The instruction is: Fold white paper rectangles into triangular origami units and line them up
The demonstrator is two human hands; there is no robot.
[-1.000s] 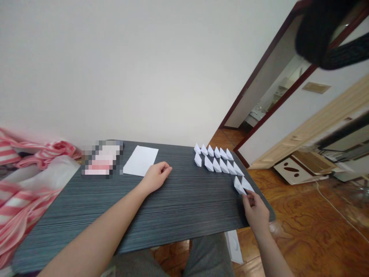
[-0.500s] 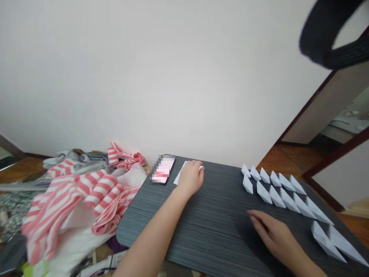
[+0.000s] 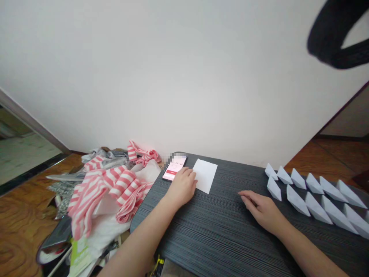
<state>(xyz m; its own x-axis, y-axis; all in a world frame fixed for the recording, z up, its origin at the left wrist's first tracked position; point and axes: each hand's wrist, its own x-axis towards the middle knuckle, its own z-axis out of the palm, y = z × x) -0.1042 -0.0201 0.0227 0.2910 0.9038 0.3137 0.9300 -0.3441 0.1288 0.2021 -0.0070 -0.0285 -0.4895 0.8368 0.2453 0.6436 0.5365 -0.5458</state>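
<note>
My left hand (image 3: 182,186) lies at the left edge of a white sheet of paper (image 3: 205,175), its fingers loosely stretched and overlapping the paper's edge a little. Just beyond its knuckles is a phone (image 3: 174,168) with a lit, pinkish screen. My right hand (image 3: 261,211) rests low over the dark table (image 3: 207,223), fingers extended and holding nothing. To its right stand two rows of folded white paper boats (image 3: 298,201), the nearest a short gap from the hand. Some boats are cut off at the right edge of the view.
Left of the table lies a heap of red-and-white striped cloth (image 3: 95,192) with plastic bags and other items on the wooden floor (image 3: 20,227). A white wall (image 3: 184,77) rises behind the table. A blurred black strap (image 3: 325,38) hangs at the upper right.
The view has turned left. My left hand has slid off the paper toward the phone, uncovering most of the sheet. My right hand stays near the boats, fingers still extended.
</note>
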